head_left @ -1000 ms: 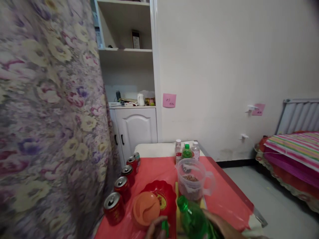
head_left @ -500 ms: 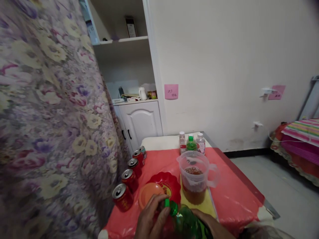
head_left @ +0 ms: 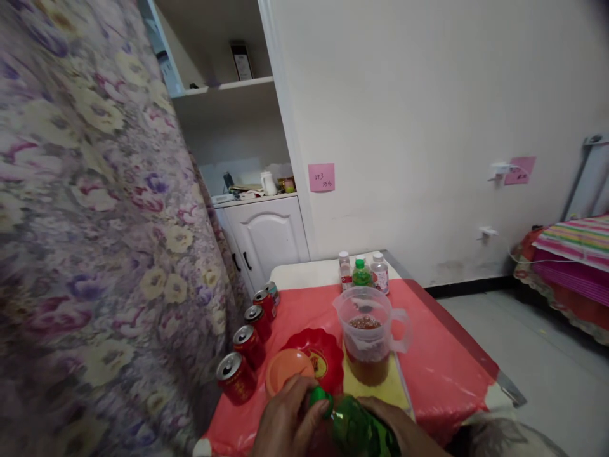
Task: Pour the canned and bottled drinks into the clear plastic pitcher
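A green plastic bottle (head_left: pixel 360 426) lies tilted at the lower edge of the head view, its neck pointing left. My right hand (head_left: pixel 397 424) is closed round its body from the right. My left hand (head_left: pixel 288 416) pinches a green bottle cap (head_left: pixel 320 398) at the neck end; whether the cap is threaded on cannot be told. Just beyond my hands sit an orange lid (head_left: pixel 288 368) and a red scalloped plate (head_left: pixel 328 352), the lid overlapping the plate. A clear measuring jug (head_left: pixel 366 339) with brown, foamy liquid stands on a yellow pad (head_left: pixel 397 387).
Along the table's left side runs a row of several drink cans (head_left: pixel 236 376). Small bottles, one green (head_left: pixel 361 273), stand behind the jug. A red cloth (head_left: pixel 442 355) covers the table. A floral curtain (head_left: pixel 104 254) hangs close on the left.
My left hand and the cap have shifted slightly, and the cap now sits closer against the bottle's neck. My right hand keeps its hold. The camera view has turned a little.
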The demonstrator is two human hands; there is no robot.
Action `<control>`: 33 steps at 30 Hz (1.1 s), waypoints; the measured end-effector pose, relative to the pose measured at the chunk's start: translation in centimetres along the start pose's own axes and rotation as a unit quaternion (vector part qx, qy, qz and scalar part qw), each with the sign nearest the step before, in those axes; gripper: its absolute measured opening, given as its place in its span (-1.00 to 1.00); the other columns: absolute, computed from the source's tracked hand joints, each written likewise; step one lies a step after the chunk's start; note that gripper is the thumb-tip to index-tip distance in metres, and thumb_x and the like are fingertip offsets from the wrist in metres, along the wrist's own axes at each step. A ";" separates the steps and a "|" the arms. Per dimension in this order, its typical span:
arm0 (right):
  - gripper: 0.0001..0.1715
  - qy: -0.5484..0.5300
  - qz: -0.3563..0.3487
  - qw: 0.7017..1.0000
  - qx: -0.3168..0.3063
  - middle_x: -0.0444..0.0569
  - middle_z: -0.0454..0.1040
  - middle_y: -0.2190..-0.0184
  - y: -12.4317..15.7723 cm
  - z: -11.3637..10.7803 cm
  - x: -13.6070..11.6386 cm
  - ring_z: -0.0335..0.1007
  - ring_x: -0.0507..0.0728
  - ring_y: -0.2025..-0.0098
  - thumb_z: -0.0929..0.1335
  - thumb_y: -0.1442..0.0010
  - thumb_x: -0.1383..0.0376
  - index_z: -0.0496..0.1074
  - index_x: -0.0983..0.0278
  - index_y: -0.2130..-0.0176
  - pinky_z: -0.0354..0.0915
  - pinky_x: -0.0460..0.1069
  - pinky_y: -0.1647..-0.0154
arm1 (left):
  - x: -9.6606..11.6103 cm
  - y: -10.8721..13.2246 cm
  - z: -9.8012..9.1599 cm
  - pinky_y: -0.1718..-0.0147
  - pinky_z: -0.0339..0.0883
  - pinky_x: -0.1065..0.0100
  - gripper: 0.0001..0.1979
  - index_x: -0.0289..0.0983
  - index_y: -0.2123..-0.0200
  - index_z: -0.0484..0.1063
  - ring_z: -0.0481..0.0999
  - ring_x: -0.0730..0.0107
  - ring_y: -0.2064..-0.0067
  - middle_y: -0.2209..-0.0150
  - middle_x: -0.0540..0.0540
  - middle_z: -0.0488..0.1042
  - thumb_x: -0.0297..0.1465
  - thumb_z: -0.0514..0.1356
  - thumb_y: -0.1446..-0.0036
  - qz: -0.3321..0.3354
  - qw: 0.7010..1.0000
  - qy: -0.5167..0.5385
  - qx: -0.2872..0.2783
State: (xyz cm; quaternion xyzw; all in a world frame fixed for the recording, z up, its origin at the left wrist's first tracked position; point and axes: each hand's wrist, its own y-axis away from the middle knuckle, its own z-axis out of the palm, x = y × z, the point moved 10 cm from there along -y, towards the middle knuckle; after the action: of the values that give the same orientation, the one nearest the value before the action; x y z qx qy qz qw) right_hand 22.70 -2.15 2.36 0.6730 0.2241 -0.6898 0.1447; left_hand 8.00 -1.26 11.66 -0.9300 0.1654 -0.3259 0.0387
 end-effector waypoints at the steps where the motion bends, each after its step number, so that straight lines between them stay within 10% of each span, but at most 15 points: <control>1: -0.13 0.016 -0.003 1.000 0.008 0.16 0.56 -0.02 0.0 -0.1 0.0 0.45 0.41 -0.08 0.53 0.15 -0.06 0.48 0.25 -0.09 0.31 0.22 -0.15 | -0.1 0.0 0.1 0.30 0.29 0.36 -0.69 -0.21 0.38 0.46 0.52 0.25 0.30 0.35 -0.10 0.54 -0.13 0.12 -0.24 -0.005 1.000 -0.009 -0.001; 9: -0.12 0.040 0.007 0.999 0.024 0.12 0.60 0.03 -0.2 -0.2 0.1 0.47 0.46 -0.02 0.55 0.27 -0.07 0.54 0.19 -0.04 0.32 0.25 -0.12 | -1.0 0.1 0.4 0.33 0.30 0.37 -0.70 -0.21 0.37 0.50 0.53 0.26 0.32 0.37 -0.09 0.57 -0.14 0.14 -0.23 -0.025 1.000 0.010 0.005; 21: -0.10 -0.053 0.036 0.998 -0.008 0.12 0.59 -0.01 -0.3 0.8 0.8 0.44 0.46 -0.10 0.53 0.24 -0.05 0.51 0.25 -0.07 0.27 0.24 -0.19 | -2.2 0.4 -1.0 -0.27 0.19 0.12 -0.49 -0.04 -0.17 0.44 0.35 0.11 -0.30 -0.25 -0.12 0.46 -0.13 0.23 -0.14 -0.026 0.990 0.137 0.000; 29: -0.19 -0.041 0.009 0.999 -0.005 0.13 0.59 0.00 -0.4 0.6 1.1 0.45 0.43 -0.09 0.49 0.11 -0.07 0.50 0.27 -0.06 0.30 0.22 -0.14 | -1.7 -0.4 -1.3 0.29 0.43 0.29 -0.65 -0.22 0.29 0.58 0.57 0.18 0.29 0.35 -0.11 0.61 -0.06 0.27 -0.04 -0.045 0.988 0.130 0.070; 33: -0.13 -0.048 0.015 0.999 -0.017 0.16 0.59 -0.02 -0.4 0.9 1.2 0.47 0.43 -0.08 0.51 0.15 -0.05 0.48 0.32 -0.08 0.32 0.20 -0.12 | -1.6 -0.3 -0.7 0.15 0.44 0.26 -0.71 -0.17 0.25 0.61 0.58 0.14 0.16 0.25 -0.11 0.62 -0.11 0.26 -0.09 -0.025 0.984 0.173 0.039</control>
State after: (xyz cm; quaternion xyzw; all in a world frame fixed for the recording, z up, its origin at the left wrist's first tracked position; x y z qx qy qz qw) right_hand 21.65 -2.10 1.24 0.6396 0.2183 -0.7154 0.1776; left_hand 6.43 -0.37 11.33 -0.8612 0.1329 -0.4892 0.0377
